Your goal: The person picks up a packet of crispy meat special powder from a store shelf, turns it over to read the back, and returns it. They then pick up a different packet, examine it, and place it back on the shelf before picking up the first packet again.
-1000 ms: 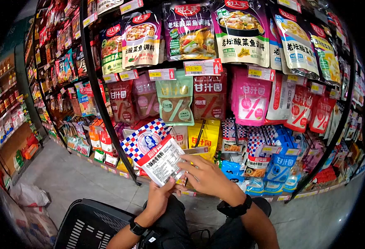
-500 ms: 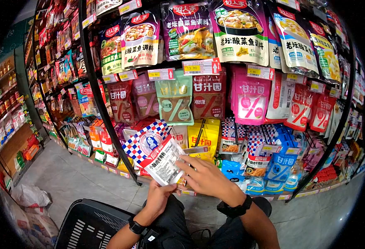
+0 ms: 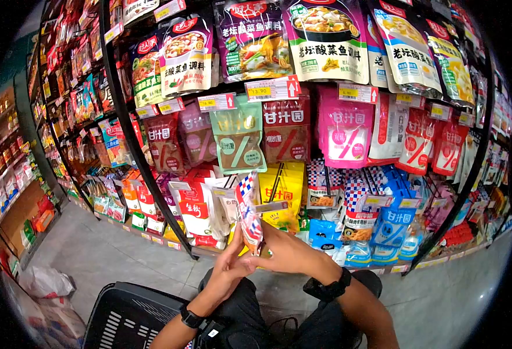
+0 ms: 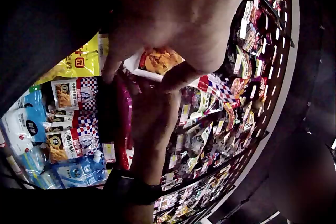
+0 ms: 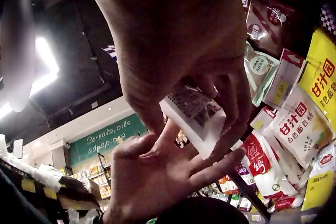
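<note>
Packaged goods are borne by a black-framed rack (image 3: pixel 129 131). Well above the yellow packet (image 3: pixel 282 195), a row of large pouches (image 3: pixel 256 43) is displayed, with price labels (image 3: pixel 270 89) fixed beneath. Directly above the yellow packet, a brown pouch (image 3: pixel 286 131) is shown, with a pale green pouch (image 3: pixel 238 136) to the upper left and pink pouches (image 3: pixel 347 131) to the upper right. A red-and-white packet (image 3: pixel 195 212) is placed left of the yellow packet; checkered packets (image 3: pixel 357 215) and blue packets (image 3: pixel 396 215) are displayed to its right
</note>
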A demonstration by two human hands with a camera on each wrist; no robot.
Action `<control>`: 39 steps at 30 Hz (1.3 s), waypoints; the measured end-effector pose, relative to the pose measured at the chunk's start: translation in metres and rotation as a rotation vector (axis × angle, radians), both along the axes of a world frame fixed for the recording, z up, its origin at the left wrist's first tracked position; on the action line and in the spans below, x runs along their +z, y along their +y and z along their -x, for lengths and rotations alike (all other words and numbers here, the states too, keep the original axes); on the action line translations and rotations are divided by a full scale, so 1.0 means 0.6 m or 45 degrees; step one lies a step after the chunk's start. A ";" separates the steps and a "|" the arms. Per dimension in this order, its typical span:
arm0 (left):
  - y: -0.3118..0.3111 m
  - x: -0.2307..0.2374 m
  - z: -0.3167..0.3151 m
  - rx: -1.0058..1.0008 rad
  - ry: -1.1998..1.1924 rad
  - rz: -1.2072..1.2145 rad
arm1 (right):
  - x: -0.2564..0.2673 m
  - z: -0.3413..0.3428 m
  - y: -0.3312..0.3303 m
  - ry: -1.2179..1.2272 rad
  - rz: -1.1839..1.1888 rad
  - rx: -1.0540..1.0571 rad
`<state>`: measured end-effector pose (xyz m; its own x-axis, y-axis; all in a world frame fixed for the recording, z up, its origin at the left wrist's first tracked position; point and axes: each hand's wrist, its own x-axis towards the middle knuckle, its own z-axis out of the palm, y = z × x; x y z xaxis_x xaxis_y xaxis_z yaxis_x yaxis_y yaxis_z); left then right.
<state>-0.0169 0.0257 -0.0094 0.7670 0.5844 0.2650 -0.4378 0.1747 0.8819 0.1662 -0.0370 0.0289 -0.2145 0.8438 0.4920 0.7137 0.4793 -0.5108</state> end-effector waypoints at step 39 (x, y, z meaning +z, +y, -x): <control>-0.017 -0.031 -0.014 -0.171 0.684 -0.868 | -0.086 -0.398 -0.099 0.089 1.169 -0.784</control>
